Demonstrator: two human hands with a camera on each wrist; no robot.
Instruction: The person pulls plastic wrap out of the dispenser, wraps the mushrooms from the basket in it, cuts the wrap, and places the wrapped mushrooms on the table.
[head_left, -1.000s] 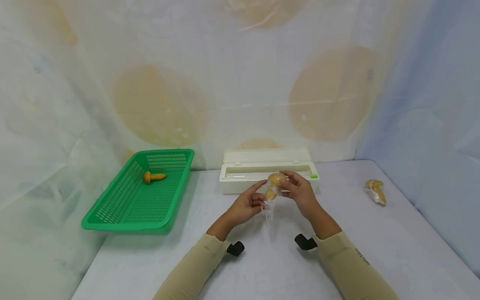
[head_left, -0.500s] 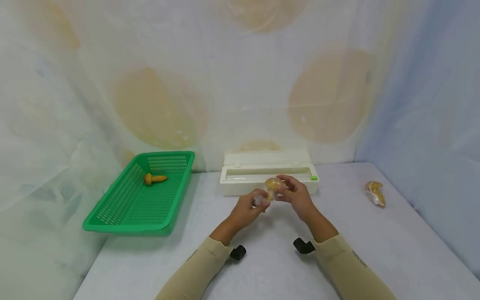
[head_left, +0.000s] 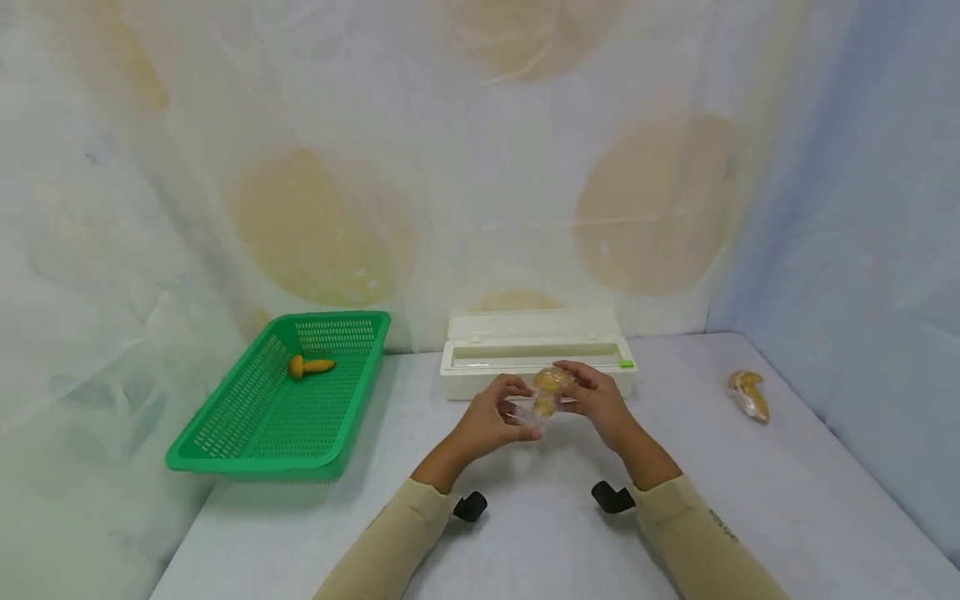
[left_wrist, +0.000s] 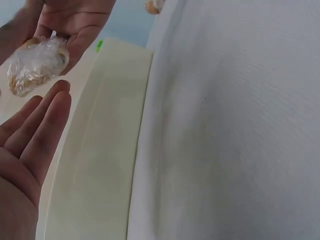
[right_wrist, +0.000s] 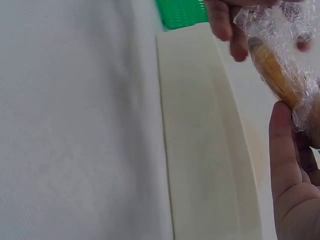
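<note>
A yellow-brown mushroom (head_left: 551, 382) wrapped in clear plastic film is held up by my right hand (head_left: 605, 410), whose thumb and fingers grip it at the cap end. My left hand (head_left: 482, 423) is beside the stem end, its fingers extended; in the left wrist view those fingers (left_wrist: 47, 132) are nearly straight, with a small gap to the wrapped mushroom (left_wrist: 36, 67). The right wrist view shows crumpled film (right_wrist: 280, 22) bunched round the stem end. Behind both hands stands a cream cling film dispenser (head_left: 463, 385) with its lid raised.
A green plastic basket (head_left: 347, 417) stands at the left with one bare mushroom (head_left: 309, 367) inside. Another film-wrapped mushroom (head_left: 748, 395) lies on the white table (head_left: 750, 492) at the right. Plastic sheeting (head_left: 480, 167) hangs behind and at both sides.
The left fingers close on the loose film tail at the stem end, folding it, then spread open away from it. The right hand keeps its grip on the wrapped mushroom.
</note>
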